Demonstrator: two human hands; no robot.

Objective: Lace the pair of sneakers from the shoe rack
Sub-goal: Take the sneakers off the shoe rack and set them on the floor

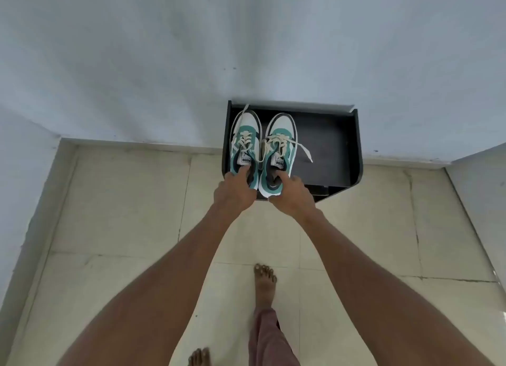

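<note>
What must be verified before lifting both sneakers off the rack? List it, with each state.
1. Left hand gripping the left sneaker at its heel opening: ok.
2. Right hand gripping the right sneaker likewise: ok.
3. Both sneakers resting flat on the black shoe rack: ok.
4. Loose lace clear of the rack: not ok, it trails across the shelf.
5. Laces fully threaded: not ok, ends hang loose.
6. Grip firmness: cannot tell.

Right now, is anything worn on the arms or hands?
Nothing shows. The left hand and right hand are bare: no gloves, rings or watch visible. Both forearms are uncovered up to the frame edge, with no sleeves, bands or markings in view.
</note>
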